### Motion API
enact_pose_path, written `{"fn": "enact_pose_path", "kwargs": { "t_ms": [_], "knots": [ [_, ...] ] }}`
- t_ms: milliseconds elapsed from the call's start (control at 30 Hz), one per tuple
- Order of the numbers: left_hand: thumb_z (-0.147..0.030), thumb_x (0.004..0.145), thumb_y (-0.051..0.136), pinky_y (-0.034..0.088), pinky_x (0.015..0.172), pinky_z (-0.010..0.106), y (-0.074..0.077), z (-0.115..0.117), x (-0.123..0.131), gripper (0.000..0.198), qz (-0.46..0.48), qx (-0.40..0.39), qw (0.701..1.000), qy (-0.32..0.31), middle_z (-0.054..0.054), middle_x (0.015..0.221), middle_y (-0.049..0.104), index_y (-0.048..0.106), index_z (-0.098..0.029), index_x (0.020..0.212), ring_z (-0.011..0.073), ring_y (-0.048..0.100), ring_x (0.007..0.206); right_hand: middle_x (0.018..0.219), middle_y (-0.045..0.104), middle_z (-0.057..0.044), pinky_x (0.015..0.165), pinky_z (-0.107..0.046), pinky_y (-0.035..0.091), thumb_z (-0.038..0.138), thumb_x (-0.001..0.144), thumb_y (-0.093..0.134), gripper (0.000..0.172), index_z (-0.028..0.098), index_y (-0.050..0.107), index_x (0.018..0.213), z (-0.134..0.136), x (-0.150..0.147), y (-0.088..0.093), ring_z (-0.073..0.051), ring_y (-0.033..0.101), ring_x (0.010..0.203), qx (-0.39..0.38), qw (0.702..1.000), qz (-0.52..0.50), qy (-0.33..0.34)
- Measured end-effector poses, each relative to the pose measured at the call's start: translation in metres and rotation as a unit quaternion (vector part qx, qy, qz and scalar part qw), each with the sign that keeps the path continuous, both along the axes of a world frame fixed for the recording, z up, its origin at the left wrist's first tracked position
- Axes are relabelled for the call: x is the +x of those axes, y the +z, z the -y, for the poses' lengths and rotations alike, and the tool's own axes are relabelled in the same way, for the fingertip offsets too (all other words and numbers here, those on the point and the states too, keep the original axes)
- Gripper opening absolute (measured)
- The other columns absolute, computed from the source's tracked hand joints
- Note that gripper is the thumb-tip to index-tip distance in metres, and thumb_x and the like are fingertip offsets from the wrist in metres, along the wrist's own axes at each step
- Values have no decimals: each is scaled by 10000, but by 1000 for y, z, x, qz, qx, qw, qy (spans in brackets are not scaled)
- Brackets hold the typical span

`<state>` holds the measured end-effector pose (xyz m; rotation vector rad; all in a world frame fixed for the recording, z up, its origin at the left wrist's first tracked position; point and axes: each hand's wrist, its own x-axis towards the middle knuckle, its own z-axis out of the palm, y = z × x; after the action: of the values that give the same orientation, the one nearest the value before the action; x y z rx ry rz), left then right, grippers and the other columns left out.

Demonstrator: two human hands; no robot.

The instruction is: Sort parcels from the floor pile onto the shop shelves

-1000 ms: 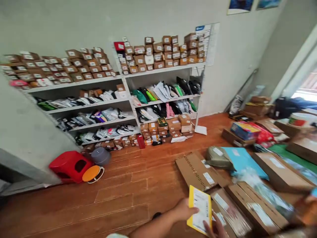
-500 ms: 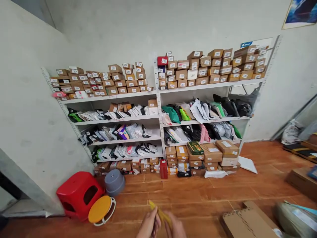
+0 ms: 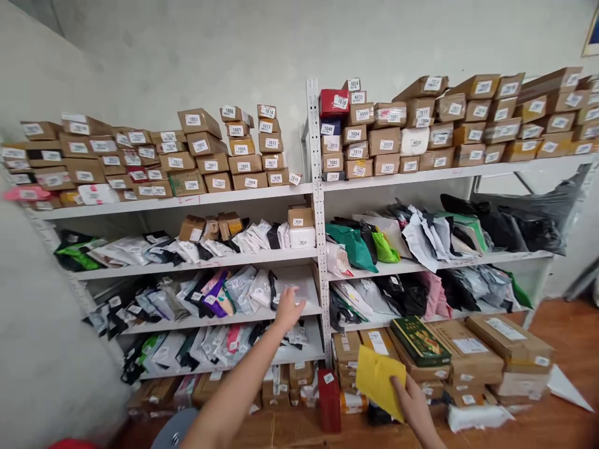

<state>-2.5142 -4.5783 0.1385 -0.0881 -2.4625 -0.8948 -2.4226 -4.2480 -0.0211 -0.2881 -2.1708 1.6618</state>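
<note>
My left hand (image 3: 289,308) reaches forward to the third shelf of the left rack, its fingers apart and nothing in them. Just left of it leans a row of bagged parcels; the closest is a white bag (image 3: 261,289) beside a black one. Low on the right, my right hand (image 3: 412,399) grips a flat yellow envelope (image 3: 378,379) by its right edge. The envelope hangs in front of cartons on the floor, near a tall red box (image 3: 329,399) to its left.
Labelled cardboard boxes (image 3: 243,164) line the top shelves of both racks. A perforated upright post (image 3: 320,249) stands between the racks. Larger cartons (image 3: 461,350) and a green box (image 3: 420,340) are stacked at lower right. A grey stool (image 3: 173,430) stands at lower left.
I have come closer to the racks. My hands, together on the yellow envelope before, are now apart: the left has let go and stretches to the shelf, the right keeps the envelope.
</note>
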Motion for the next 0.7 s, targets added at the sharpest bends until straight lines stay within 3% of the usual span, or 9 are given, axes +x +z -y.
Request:
{"fn": "enact_pose_path", "kwargs": {
  "t_ms": [100, 200, 333, 433, 500, 567, 633, 700],
  "knots": [
    [-253, 880, 584, 345, 1155, 425, 63, 49, -108, 423, -35, -68, 997, 27, 164, 1335, 551, 555, -136, 1285, 289, 471, 1316, 819, 747, -146, 684, -392, 555, 680, 746, 502, 606, 136, 711, 910, 50, -111, 50, -306, 697, 756, 35, 997, -41, 59],
    [-192, 920, 491, 290, 1190, 413, 112, 97, -213, 439, -45, -129, 990, 37, 185, 1412, 520, 531, -103, 1349, 283, 404, 1375, 724, 696, -93, 608, -327, 482, 727, 808, 495, 645, 116, 687, 877, 117, -210, 101, -220, 596, 646, 42, 988, -111, 94],
    [-138, 917, 456, 223, 1219, 435, 154, 153, -350, 395, -13, -212, 977, 10, 127, 1487, 506, 639, -169, 1266, 268, 326, 1444, 678, 649, -46, 586, -284, 445, 649, 903, 506, 577, 104, 694, 911, 222, -316, 159, -175, 557, 625, 10, 975, -212, 60],
    [-267, 899, 554, 332, 1154, 457, 171, 186, -435, 326, 36, -257, 965, -20, 95, 1432, 563, 696, -230, 1190, 289, 442, 1367, 755, 709, -74, 632, -296, 508, 544, 948, 521, 491, 101, 728, 986, 299, -380, 195, -197, 639, 678, 6, 963, -268, 33],
    [-373, 857, 624, 420, 1072, 423, 178, 205, -477, 348, 66, -280, 957, -38, 103, 1350, 613, 713, -240, 1166, 300, 542, 1253, 927, 761, -106, 742, -325, 570, 439, 976, 510, 408, 121, 731, 1102, 347, -418, 215, -225, 711, 817, 27, 948, -318, 16],
    [-408, 813, 670, 437, 1044, 399, 184, 222, -504, 372, 85, -302, 948, -60, 109, 1297, 645, 727, -245, 1142, 319, 549, 1240, 1132, 751, -119, 917, -359, 579, 316, 987, 479, 357, 149, 707, 1204, 392, -453, 231, -238, 719, 1030, 84, 921, -380, 9],
    [-385, 796, 687, 418, 1064, 398, 187, 237, -518, 381, 92, -322, 938, -87, 108, 1297, 656, 728, -254, 1151, 336, 506, 1298, 1263, 706, -117, 1045, -371, 537, 211, 973, 436, 391, 161, 666, 1286, 430, -485, 242, -227, 664, 1195, 168, 895, -413, 6],
    [-352, 834, 639, 425, 1055, 401, 188, 245, -525, 397, 91, -330, 935, -98, 126, 1329, 640, 704, -244, 1211, 336, 514, 1293, 1304, 683, -129, 1039, -357, 543, 141, 940, 421, 448, 149, 623, 1340, 458, -512, 250, -224, 658, 1211, 253, 893, -371, -12]
  ]
}}
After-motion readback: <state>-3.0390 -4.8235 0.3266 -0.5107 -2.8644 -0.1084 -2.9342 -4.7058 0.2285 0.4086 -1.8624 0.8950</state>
